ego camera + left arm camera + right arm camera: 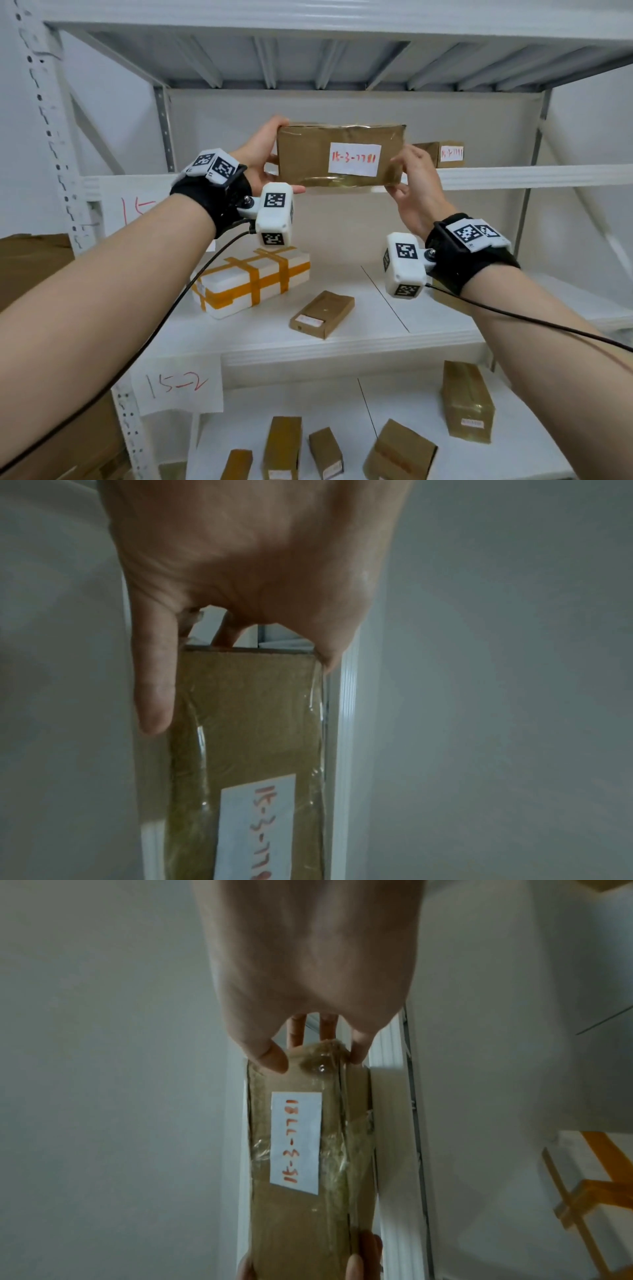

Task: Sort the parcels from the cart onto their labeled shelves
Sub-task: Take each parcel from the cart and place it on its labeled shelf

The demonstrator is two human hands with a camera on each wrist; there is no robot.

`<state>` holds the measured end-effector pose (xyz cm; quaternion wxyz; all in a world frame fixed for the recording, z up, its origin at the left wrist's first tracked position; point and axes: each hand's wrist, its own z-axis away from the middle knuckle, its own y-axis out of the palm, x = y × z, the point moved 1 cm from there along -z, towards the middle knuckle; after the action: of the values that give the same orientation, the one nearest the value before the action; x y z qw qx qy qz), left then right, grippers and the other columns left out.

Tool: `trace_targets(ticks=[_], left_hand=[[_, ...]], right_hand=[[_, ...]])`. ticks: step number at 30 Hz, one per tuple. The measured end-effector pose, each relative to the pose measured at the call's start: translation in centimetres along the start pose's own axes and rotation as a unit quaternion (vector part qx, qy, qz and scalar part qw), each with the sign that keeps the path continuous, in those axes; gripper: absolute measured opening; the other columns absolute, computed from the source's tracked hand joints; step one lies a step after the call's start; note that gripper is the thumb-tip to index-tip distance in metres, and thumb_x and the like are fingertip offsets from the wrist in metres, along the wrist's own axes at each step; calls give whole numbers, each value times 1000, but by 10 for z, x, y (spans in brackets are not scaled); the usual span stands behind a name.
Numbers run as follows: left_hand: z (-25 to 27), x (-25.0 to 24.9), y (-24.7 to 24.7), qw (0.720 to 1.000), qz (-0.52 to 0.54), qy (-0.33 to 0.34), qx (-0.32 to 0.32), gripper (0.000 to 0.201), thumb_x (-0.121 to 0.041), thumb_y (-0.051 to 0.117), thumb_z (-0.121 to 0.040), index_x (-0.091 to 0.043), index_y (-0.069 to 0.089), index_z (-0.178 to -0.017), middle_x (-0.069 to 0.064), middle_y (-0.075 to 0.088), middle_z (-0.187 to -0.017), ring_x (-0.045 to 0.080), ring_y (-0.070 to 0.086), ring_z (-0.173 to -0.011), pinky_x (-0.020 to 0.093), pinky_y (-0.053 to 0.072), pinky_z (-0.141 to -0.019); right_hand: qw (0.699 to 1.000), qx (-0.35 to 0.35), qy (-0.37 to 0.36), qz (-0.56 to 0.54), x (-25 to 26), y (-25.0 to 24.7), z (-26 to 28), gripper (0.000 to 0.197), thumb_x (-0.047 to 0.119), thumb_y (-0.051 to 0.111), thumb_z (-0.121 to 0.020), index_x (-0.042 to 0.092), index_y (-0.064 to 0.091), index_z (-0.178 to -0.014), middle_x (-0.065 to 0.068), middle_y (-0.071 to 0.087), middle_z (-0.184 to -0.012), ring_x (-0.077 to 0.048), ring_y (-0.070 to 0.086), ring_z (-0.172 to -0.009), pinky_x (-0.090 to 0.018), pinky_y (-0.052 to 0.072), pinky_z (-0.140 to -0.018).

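Observation:
A brown taped cardboard parcel [339, 156] with a white label reading 15-3-7781 is held up level with the front edge of the upper shelf [513, 176]. My left hand [265, 156] grips its left end, thumb under the bottom edge and fingers behind. My right hand [409, 178] grips its right end. The left wrist view shows the parcel [250, 723] under my left hand [240, 574], thumb along its side. In the right wrist view the parcel [308, 1150] sits below my right hand [308, 974], whose fingertips pinch its end.
Another labelled brown box [442, 154] sits on the upper shelf at the right. The middle shelf holds a white foam box with orange tape [251, 284] and a small brown box [322, 313]. Several brown parcels [467, 401] stand on the lower shelf, beside a paper sign 15-2 [176, 385].

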<state>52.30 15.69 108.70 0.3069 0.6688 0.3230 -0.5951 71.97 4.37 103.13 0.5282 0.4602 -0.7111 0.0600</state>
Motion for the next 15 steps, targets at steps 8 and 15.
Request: trace_targets(ticks=[8, 15], left_hand=[[-41, 1, 11, 990, -86, 104, -43, 45, -43, 65, -84, -18, 55, -120, 6, 52, -107, 24, 63, -93, 41, 62, -80], [-85, 8, 19, 951, -221, 150, -157, 43, -33, 71, -78, -18, 52, -113, 2, 59, -109, 18, 61, -88, 31, 59, -65]], right_hand=[[998, -21, -19, 61, -10, 0, -52, 26, 7, 60, -88, 25, 53, -105, -3, 66, -116, -20, 61, -99, -34, 48, -104], [988, -37, -42, 145, -12, -9, -102, 29, 1, 61, -91, 15, 49, -114, -4, 60, -110, -4, 56, -81, -5, 43, -55]])
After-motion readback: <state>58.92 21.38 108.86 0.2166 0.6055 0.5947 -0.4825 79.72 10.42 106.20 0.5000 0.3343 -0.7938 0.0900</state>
